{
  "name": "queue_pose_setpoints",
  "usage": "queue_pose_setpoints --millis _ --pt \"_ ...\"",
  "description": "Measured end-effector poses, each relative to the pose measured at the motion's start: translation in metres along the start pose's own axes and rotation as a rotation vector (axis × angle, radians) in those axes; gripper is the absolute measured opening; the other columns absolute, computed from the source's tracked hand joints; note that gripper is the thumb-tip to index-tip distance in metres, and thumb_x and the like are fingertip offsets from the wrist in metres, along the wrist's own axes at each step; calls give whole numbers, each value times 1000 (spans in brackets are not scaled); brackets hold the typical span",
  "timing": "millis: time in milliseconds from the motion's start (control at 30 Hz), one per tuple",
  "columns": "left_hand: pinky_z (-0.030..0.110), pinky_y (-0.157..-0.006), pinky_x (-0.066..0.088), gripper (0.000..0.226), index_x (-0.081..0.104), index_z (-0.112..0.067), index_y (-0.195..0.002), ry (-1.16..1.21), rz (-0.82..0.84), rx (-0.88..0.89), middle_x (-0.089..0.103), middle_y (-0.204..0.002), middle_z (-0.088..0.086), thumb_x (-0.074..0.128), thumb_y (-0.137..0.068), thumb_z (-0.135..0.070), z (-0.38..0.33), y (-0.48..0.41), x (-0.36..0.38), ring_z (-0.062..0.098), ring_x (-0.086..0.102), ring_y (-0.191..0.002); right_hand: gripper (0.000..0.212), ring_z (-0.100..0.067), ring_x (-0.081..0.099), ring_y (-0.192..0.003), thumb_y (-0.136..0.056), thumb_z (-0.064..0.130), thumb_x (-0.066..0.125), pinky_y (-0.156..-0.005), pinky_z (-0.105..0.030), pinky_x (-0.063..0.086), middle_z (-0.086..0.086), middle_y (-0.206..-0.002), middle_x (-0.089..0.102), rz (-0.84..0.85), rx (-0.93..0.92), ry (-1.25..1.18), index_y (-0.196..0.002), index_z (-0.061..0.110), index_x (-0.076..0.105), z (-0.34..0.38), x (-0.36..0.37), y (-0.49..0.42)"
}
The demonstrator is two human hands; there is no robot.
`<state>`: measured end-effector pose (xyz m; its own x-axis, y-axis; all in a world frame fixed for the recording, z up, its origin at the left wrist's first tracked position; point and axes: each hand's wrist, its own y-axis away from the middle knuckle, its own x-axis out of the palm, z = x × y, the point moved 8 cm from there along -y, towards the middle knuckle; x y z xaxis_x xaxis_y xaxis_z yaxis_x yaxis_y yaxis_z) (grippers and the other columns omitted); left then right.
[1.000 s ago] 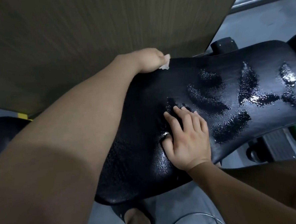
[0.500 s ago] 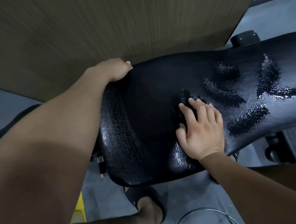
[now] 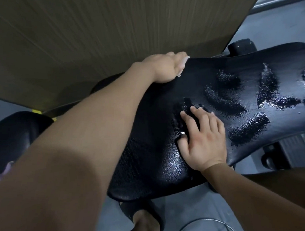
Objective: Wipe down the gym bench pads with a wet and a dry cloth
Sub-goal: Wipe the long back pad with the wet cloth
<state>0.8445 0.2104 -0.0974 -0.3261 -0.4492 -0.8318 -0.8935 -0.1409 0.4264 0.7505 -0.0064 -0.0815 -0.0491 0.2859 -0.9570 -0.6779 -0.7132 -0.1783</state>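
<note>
Background: a wood-grain wall panel (image 3: 90,38) close behind, grey floor (image 3: 189,198) below. The black bench pad (image 3: 151,160) runs across the view from centre to right edge, its far side just beside the panel. My left hand (image 3: 165,68) sits at the pad's far edge, fingers curled on a pale cloth (image 3: 185,60), of which only a scrap shows. My right hand (image 3: 205,140) lies flat on the middle of the pad, fingers (image 3: 196,114) straight and slightly spread, pressing down; I cannot tell whether a dark cloth lies under them. Wet streaks (image 3: 272,97) cover the right part of the pad, beaded and shiny. Risks, as I judge them: the flat palm could skid on that film if I lean my weight on it; the cloth, held so near the gap by the panel, could drop behind the pad if my grip loosens; streaks left unwiped would dry patchy. A sandal (image 3: 129,211) stands near a wire loop (image 3: 204,219) on the floor, a possible snag when stepping.
</note>
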Motion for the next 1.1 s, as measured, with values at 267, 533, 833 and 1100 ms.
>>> queue_pose_setpoints --millis 267,533,833,1100 --pt "44 -94 43 46 49 -39 -106 0 -71 -252 59 -121 -7 13 -99 -66 94 70 1 23 58 -112 60 -34 47 -134 -79 35 50 -115 -50 29 -10 -143 55 -6 11 14 -135 18 63 2 -1 2" --pt "35 -91 40 38 58 -30 -104 456 -234 -510 60 -113 -4 28 -107 -54 153 145 10 20 56 -110 58 -36 47 -132 -82 34 51 -114 -50 30 -11 -144 53 -29 8 12 -136 17 62 1 -2 4" --pt "43 -115 37 45 59 -29 -105 927 -536 -633 62 -115 -7 26 -106 -58 163 216 65 21 56 -124 57 -35 45 -133 -84 34 47 -115 -50 29 -12 -144 53 -50 2 -23 -137 17 60 2 -3 8" --pt "26 -101 39 53 53 -28 -78 1061 -679 -706 59 -90 -21 25 -103 -67 103 286 123 -2 59 -104 54 -36 45 -133 -86 33 47 -115 -51 29 -14 -144 53 -102 -2 -38 -136 17 59 2 -6 13"
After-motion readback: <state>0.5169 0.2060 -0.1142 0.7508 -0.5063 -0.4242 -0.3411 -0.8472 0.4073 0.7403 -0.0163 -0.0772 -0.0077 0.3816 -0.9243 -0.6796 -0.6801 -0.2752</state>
